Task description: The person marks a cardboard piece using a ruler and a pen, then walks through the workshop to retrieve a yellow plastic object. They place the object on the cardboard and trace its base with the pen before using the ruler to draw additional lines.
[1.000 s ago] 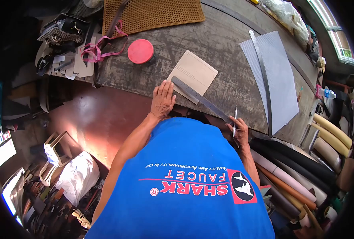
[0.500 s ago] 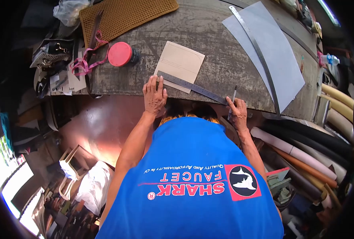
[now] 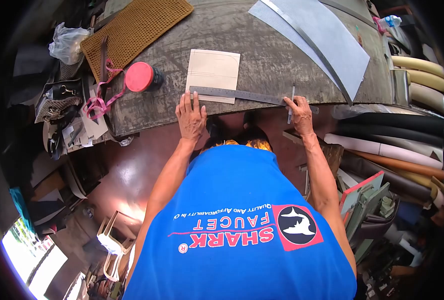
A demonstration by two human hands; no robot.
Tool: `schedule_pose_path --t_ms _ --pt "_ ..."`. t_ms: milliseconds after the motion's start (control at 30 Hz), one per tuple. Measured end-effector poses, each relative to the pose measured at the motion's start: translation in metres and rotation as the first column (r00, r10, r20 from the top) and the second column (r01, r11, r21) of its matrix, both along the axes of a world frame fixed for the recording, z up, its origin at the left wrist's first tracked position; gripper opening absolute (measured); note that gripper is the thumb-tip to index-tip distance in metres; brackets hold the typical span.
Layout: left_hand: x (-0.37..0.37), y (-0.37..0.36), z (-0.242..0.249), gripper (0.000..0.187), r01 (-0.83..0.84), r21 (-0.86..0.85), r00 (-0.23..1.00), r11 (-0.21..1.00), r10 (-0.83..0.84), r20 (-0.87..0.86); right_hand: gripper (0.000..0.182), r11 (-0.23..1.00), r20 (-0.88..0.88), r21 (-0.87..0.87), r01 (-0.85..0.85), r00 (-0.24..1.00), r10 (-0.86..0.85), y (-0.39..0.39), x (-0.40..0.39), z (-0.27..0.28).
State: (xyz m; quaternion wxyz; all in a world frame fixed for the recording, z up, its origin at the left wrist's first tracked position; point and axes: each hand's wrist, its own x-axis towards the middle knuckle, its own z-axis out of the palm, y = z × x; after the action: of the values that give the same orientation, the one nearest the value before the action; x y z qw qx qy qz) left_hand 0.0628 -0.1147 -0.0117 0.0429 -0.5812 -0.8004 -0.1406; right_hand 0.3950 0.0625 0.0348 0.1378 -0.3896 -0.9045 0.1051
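A beige sheet (image 3: 213,70) with drawn lines lies at the front edge of the worn table (image 3: 182,40). Across its lower part runs a metal ruler (image 3: 237,94), reaching right past the sheet. My left hand (image 3: 190,117) rests with its fingers spread, fingertips on the ruler's left end and the sheet's lower left corner. At the ruler's right end, my right hand (image 3: 300,115) has its thumb and fingers closed on the ruler, with a pen (image 3: 292,100) standing upright between the fingers.
A red-lidded jar (image 3: 139,77), pink ribbon (image 3: 98,106) and brown woven mat (image 3: 137,30) are on the left. A grey sheet (image 3: 327,45) with a long metal strip (image 3: 312,47) lies at the right. Rolls of material (image 3: 382,147) are stacked beyond the table's right side.
The view has shifted and turned, so the beige sheet and ruler appear straighter. Both hands remain at the ruler, and the pen is still in my right hand.
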Motion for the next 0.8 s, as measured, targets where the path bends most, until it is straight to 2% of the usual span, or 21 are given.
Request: schedule_pose_path --t_ms 300,800 --pt "-0.0039 -0.0008 -0.0027 0.05 0.025 0.021 1.0 0.999 -0.025 -0.001 0.034 1.0 0.028 -0.024 -0.01 1.0 0.011 -0.0014 0.0035 -0.0009" --pt "-0.0051 -0.0015 -0.0057 0.051 0.041 0.018 0.999 0.999 -0.041 -0.001 0.032 1.0 -0.022 -0.023 0.005 1.0 -0.006 -0.0014 0.0027 -0.0029"
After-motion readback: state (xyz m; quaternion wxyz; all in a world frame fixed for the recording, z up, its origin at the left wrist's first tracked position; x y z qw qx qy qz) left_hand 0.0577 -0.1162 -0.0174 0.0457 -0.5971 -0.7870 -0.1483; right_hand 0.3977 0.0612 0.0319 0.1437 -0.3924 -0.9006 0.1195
